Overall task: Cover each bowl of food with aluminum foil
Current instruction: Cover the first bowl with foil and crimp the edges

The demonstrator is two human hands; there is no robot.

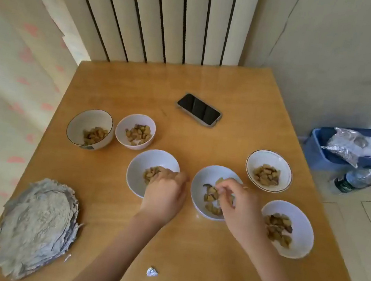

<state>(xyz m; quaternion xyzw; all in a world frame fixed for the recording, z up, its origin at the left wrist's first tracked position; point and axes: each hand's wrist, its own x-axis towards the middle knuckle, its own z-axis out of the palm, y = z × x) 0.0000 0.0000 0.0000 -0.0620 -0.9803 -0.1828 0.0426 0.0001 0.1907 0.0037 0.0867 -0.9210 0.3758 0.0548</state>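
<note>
Several white bowls of brown food pieces stand uncovered on the wooden table [187,249]. My left hand [164,195] reaches into the middle-left bowl [141,170], fingers curled over the food. Over the middle-right bowl [199,185] my right hand [238,201] pinches food pieces. Other bowls sit at the far left [79,122], back left [134,120], back right [271,158] and near right [300,220]. A stack of crumpled round foil sheets [36,228] lies at the table's left front.
A black phone [198,109] lies at the back of the table. A small foil scrap [151,272] lies near the front edge. Right of the table are a blue bin [317,150] with crumpled foil [345,145] and a plastic bottle [356,180]. A radiator stands behind.
</note>
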